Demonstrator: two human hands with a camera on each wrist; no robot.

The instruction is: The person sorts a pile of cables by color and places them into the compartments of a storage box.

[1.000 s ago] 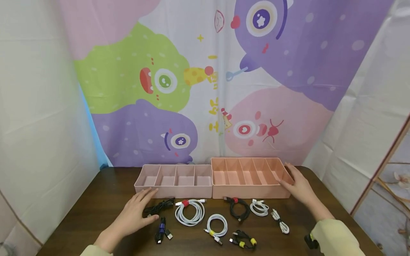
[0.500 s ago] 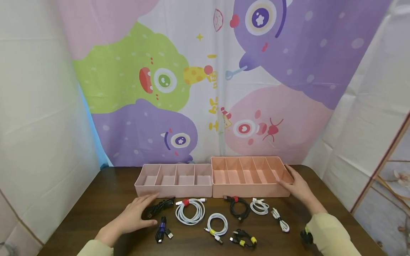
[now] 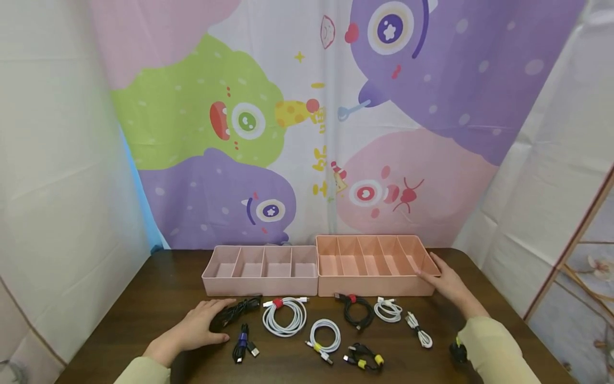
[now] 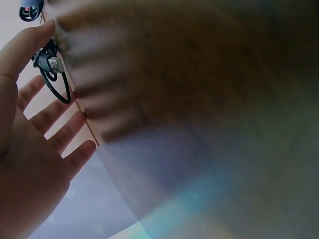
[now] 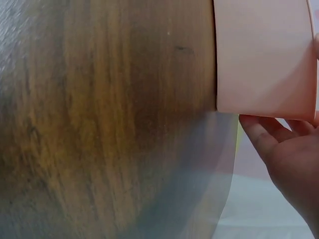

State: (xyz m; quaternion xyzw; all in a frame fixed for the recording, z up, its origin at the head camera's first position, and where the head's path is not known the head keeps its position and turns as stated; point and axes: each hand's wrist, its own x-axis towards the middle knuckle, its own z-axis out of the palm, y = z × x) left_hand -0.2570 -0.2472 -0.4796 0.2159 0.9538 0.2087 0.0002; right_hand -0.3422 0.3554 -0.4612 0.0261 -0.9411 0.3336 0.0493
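The left hand point(image 3: 192, 325) held nothing while the right hand point(image 3: 453, 286) gripped the peach box point(image 3: 376, 286)

At the lower left of the frame, the left hand was low over the dark worktop point(image 3: 158, 290), its fingers loosely apart and its thumb well clear of them. Its fingertips were close by a black cable bundle point(image 3: 241, 310); whether they touched it I couldn't tell. Just below that lay a black cable with a purple tie point(image 3: 242, 338).

Behind, left of the lower centre, stood the mauve box point(image 3: 259, 288) with four compartments, and before it a large white coil with a red tie point(image 3: 284, 333). A smaller white coil with a yellow tie point(image 3: 317, 347) lay at bottom centre.

The five-compartment peach box stood right of centre, up against the mauve one. In front of it lay a black coil with a red tie point(image 3: 368, 320), a black cable with yellow ties point(image 3: 362, 364) nearer the bottom edge, a small white coil point(image 3: 390, 320) and a folded white cable point(image 3: 418, 332).

At the lower right, the right hand had the peach box by its right end, thumb at the rim and fingers bent round the outside.
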